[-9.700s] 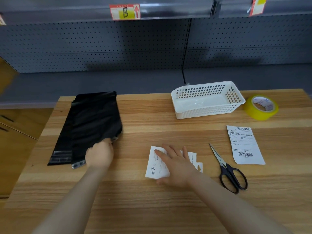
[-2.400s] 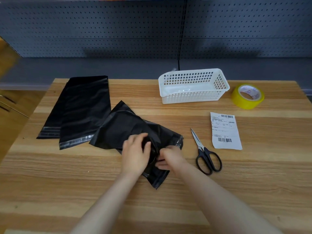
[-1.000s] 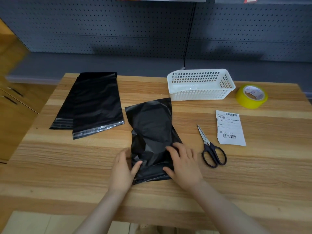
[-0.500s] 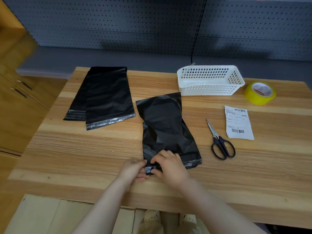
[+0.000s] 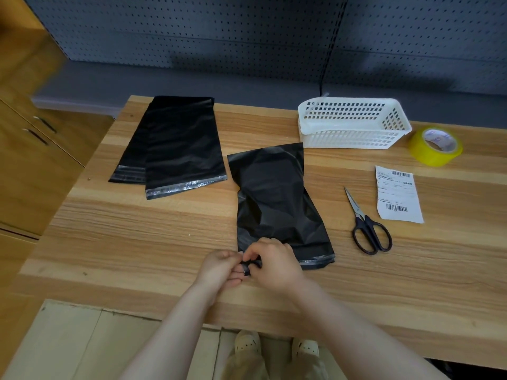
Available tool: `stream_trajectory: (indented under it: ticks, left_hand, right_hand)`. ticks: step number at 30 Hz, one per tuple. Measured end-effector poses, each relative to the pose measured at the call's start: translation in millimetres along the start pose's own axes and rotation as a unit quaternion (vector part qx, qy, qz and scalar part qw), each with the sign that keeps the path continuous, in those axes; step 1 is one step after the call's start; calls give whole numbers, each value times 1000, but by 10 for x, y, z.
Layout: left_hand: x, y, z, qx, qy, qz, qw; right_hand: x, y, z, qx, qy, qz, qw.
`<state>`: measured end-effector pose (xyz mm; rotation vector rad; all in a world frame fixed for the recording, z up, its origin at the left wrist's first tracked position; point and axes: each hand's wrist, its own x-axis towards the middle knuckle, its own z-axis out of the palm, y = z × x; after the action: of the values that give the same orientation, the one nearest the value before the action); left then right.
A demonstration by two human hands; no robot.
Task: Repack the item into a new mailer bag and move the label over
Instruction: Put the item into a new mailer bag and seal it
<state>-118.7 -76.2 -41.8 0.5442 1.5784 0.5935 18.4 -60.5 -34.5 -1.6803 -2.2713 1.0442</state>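
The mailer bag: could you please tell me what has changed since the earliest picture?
One mailer bag came off the stack to the middle; the white item is out of sight. The left hand and right hand now pinch its near corner. The label, scissors, tape and basket stayed put.

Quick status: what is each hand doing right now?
Left hand: pinching the near corner of the middle mailer bag.
Right hand: pinching the same corner.
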Motion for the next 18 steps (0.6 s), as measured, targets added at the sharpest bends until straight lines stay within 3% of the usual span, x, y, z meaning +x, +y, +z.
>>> stream_trajectory:
  ticks: [18]
  left_hand:
    - [-22, -114, -35, -13, 10, 66, 998]
  right_hand:
    - [53, -42, -37, 1, -38, 4, 999]
